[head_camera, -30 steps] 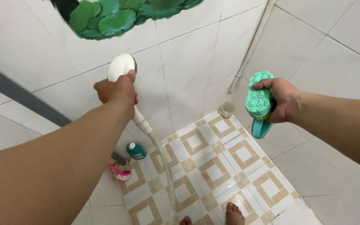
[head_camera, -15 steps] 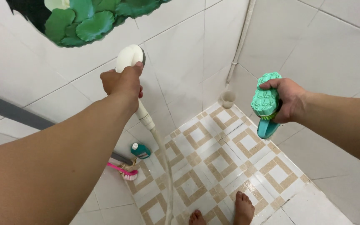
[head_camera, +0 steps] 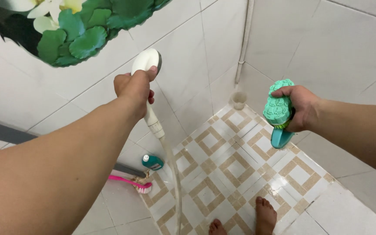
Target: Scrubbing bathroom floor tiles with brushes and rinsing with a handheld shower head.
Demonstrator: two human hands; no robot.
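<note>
Both hands hold tight: left hand grips shower head, right hand grips green slipper.

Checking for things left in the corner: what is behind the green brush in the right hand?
Behind the green brush gripped by the right hand: white wall tiles and patterned floor. A small cup stands beside the corner pipe. Whatever the brush covers is hidden.

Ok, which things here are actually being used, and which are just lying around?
In use:
left hand gripping the shower head, with its hose
right hand gripping the green scrub brush

Lying about:
pink brush
teal bottle
small cup
</note>
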